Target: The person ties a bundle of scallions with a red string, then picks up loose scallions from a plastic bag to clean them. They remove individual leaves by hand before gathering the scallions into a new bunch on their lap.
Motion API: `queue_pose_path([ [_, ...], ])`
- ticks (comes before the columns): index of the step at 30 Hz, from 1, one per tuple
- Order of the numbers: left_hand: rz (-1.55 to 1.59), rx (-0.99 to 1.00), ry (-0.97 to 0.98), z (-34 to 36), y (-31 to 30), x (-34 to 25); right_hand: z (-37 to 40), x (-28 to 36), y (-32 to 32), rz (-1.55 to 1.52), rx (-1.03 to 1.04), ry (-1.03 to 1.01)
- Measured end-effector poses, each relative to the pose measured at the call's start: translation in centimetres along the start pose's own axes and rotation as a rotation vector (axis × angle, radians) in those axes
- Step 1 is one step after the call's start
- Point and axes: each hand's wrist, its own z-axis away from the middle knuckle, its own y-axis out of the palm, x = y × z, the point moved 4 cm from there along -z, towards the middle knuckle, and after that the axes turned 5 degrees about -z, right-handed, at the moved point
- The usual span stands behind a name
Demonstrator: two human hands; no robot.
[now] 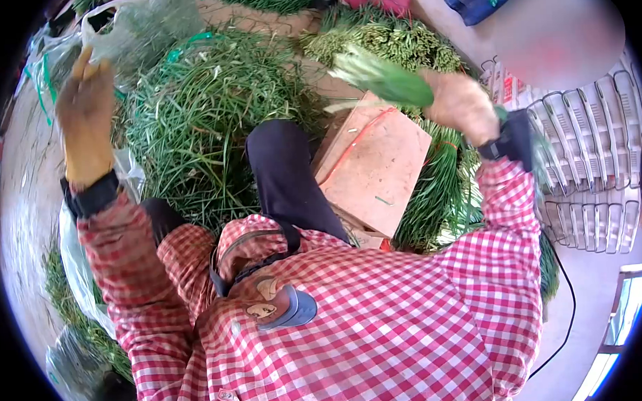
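My right hand point(462, 105) is closed round a bunch of chives point(387, 78). The pale stalk ends point to the left, and motion smears both hand and bunch. Below them stands a wooden board or box point(380, 166) with a red band point(354, 146) across it. My left hand point(86, 113), in a yellowish glove, is raised at the left with its fingers stretched upward and nothing in them. Between my hands a big loose heap of chives point(198, 127) lies in front of my knee point(284, 159).
Tied chive bundles point(437, 189) lie right of the board, and more bundles point(400, 42) are stacked behind it. Plastic bags point(142, 33) sit at the back left. Metal-wired crates point(584, 135) stand at the right, with a black cable point(571, 291) below.
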Motion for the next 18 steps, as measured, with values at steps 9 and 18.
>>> queue_pose_path([
  [9,0.163,-0.304,-0.323,14.7,-16.2,-4.4,-7.1,-5.8,23.1,-0.135,-0.278,-0.232],
  [18,0.070,-0.492,-0.365,38.9,-25.4,-11.3,-7.3,-3.0,28.1,-0.339,-0.337,-0.244],
])
